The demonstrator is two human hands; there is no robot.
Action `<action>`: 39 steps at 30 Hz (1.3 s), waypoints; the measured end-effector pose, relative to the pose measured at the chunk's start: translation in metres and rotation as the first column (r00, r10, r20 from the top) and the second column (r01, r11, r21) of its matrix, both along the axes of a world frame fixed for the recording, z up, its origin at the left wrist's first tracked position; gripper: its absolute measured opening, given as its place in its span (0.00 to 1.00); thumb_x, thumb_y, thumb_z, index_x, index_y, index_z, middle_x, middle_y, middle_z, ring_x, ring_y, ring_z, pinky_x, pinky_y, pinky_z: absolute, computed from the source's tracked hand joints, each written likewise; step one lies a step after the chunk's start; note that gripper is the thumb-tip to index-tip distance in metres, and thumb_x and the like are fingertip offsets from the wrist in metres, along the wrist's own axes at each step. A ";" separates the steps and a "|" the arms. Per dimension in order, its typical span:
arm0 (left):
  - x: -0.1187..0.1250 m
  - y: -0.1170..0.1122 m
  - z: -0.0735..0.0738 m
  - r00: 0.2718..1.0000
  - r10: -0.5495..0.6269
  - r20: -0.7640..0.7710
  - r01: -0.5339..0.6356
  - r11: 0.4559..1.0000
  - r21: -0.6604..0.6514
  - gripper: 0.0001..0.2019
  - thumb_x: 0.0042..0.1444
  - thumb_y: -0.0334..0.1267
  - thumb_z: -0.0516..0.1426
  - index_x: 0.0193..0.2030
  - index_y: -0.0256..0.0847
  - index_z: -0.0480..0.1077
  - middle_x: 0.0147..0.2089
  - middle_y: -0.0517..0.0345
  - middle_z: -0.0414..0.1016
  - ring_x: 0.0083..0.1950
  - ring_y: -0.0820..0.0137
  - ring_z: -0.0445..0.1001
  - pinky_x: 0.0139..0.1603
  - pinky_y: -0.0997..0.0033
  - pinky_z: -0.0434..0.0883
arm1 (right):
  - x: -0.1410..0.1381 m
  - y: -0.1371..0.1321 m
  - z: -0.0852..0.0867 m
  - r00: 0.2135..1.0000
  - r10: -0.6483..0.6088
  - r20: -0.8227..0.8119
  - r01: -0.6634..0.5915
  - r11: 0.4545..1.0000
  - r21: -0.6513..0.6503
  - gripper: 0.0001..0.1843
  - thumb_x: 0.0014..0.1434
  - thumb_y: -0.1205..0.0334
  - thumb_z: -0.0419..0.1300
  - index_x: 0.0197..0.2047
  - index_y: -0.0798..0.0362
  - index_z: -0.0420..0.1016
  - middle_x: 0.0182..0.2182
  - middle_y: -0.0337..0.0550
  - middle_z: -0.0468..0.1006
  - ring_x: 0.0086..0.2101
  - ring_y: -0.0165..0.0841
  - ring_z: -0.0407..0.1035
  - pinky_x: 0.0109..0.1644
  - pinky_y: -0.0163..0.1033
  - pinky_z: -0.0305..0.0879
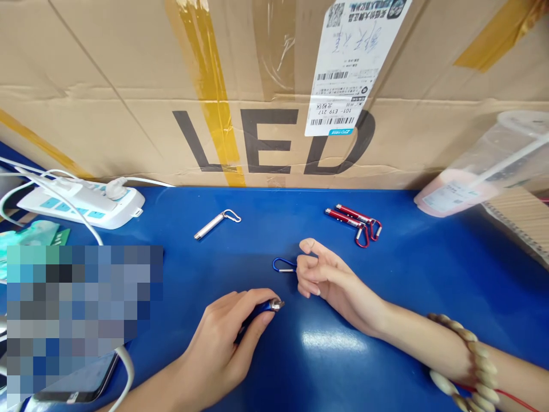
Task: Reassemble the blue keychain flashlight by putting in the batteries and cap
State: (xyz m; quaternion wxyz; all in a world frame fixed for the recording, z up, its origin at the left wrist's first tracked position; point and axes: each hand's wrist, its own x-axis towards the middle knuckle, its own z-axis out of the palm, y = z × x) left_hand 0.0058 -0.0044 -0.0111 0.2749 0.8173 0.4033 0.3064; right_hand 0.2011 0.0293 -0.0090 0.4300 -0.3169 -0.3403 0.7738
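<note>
My left hand [231, 332] is closed around a blue penlight [263, 309], its silver tip poking out between thumb and forefinger. Most of the tube is hidden in the palm. My right hand [321, 272] is raised a little to the right, fingers curled and forefinger partly lifted. From its fingers a blue carabiner [283, 265] sticks out to the left; whatever it is attached to is hidden by the hand. Beyond the hands, a silver penlight [210, 226] with a carabiner lies at left. Two red penlights [349, 217] with red carabiners lie side by side at right.
A large cardboard box [141, 114] marked LED stands along the back of the blue table [193, 269]. At left are a white power strip [86, 203], cables and a phone [81, 380]. A plastic cup [458, 183] with pink drink stands back right, by corrugated cardboard [521, 214].
</note>
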 end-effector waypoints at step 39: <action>0.000 0.000 0.002 0.998 0.005 -0.070 0.000 0.997 0.075 0.09 0.63 0.32 0.47 0.47 0.44 0.63 0.37 0.59 0.76 0.34 0.75 0.75 0.35 0.79 0.69 | 0.003 -0.007 0.010 0.789 0.473 -0.393 -0.567 0.806 -0.169 0.11 0.49 0.74 0.46 0.34 0.50 0.53 0.21 0.32 0.55 0.22 0.25 0.50 0.29 0.35 0.43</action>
